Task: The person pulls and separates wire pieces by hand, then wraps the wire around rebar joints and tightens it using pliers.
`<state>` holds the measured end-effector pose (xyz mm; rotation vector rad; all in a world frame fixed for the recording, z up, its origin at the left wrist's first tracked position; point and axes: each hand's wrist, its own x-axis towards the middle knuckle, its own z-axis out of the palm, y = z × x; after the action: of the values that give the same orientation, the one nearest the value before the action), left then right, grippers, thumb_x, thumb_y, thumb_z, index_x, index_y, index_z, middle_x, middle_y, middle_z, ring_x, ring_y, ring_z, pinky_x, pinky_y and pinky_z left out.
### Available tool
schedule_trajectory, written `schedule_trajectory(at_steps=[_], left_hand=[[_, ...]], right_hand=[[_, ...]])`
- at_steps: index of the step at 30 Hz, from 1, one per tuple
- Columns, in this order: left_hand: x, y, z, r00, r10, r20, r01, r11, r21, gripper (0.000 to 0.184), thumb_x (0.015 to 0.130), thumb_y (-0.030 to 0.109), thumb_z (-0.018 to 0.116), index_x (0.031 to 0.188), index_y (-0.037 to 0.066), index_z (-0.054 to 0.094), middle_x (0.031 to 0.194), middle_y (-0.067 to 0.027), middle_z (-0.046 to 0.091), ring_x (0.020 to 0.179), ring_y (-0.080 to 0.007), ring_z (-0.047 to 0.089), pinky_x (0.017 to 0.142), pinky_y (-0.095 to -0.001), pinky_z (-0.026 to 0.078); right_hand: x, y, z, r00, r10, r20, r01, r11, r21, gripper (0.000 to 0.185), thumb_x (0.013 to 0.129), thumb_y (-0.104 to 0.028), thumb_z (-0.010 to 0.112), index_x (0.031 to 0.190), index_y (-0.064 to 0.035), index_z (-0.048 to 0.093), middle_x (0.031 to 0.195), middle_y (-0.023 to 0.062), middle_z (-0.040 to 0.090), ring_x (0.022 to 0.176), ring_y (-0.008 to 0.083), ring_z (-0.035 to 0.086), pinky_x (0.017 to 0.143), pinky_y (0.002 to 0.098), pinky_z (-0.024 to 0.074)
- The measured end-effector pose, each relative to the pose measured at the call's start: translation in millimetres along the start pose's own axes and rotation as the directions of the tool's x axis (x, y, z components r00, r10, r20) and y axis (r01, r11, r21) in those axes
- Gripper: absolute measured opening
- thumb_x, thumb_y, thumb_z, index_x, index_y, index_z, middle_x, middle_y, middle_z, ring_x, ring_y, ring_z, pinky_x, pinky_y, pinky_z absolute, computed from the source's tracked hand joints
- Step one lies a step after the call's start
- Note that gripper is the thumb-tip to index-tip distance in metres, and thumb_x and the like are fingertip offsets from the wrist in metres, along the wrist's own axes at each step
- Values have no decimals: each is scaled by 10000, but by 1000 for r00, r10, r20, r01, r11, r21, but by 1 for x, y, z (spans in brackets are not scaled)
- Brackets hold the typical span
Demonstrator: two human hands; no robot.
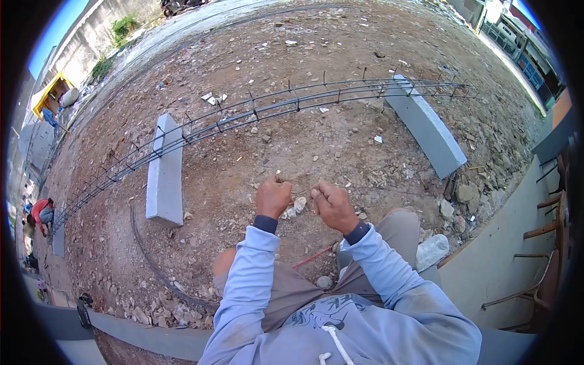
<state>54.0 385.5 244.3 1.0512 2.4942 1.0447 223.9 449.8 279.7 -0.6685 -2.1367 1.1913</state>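
My left hand (pixel 274 196) is closed, fingers curled in a pinch, in front of my body. A little to its right, my right hand (pixel 333 207) is closed the same way, thumb pressed against the fingers. Both seem to pinch a thin wire, which is barely visible against the soil; its exact course I cannot tell. Beyond the hands, apart from them, a long rebar cage (pixel 277 109) with tie loops rests across a grey block on the left (pixel 165 176) and another grey block on the right (pixel 427 131).
Stony dirt ground (pixel 316 143) surrounds me. A person in a red shirt (pixel 42 212) bends by the cage's far left end. A dark bent rod (pixel 146 258) lies at lower left. Rubble (pixel 465 194) and chairs (pixel 544 255) are at right.
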Motion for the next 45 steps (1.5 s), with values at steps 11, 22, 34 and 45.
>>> schedule_trajectory(at_steps=[11, 22, 34, 45], left_hand=[[-10, 14, -7, 986, 163, -45, -157, 981, 114, 168, 727, 203, 599, 829, 71, 622, 713, -167, 651, 685, -357, 638, 625, -455, 492], [2, 1, -11, 982, 28, -187, -70, 973, -222, 158, 738, 142, 595, 866, 51, 610, 603, -117, 617, 564, -245, 614, 551, -384, 462], [-9, 12, -17, 974, 111, -197, -167, 941, -296, 142, 762, 87, 567, 890, 27, 580, 509, -52, 535, 453, -162, 506, 474, -337, 390], [-8, 8, -26, 964, 136, -228, -193, 948, -254, 126, 776, 74, 573, 892, 28, 573, 489, -23, 500, 437, -110, 455, 442, -302, 350]], right_hand=[[-17, 52, 19, 808, 47, 587, -71, 997, 18, 188, 880, -188, 521, 834, -24, 599, 635, 116, 590, 529, 239, 581, 486, 366, 448], [1, -21, -5, 988, 154, 19, -154, 962, 223, 254, 929, -175, 484, 798, 12, 594, 612, 52, 557, 515, 83, 528, 461, 253, 408], [-9, -31, -17, 623, -7, 782, -523, 740, 423, 273, 954, -268, 475, 869, -22, 559, 557, -33, 444, 453, 49, 411, 413, 216, 332], [-7, 18, 11, 979, 103, 176, -45, 950, -308, 142, 819, -113, 511, 845, 4, 587, 754, 244, 594, 762, 434, 577, 672, 480, 469]])
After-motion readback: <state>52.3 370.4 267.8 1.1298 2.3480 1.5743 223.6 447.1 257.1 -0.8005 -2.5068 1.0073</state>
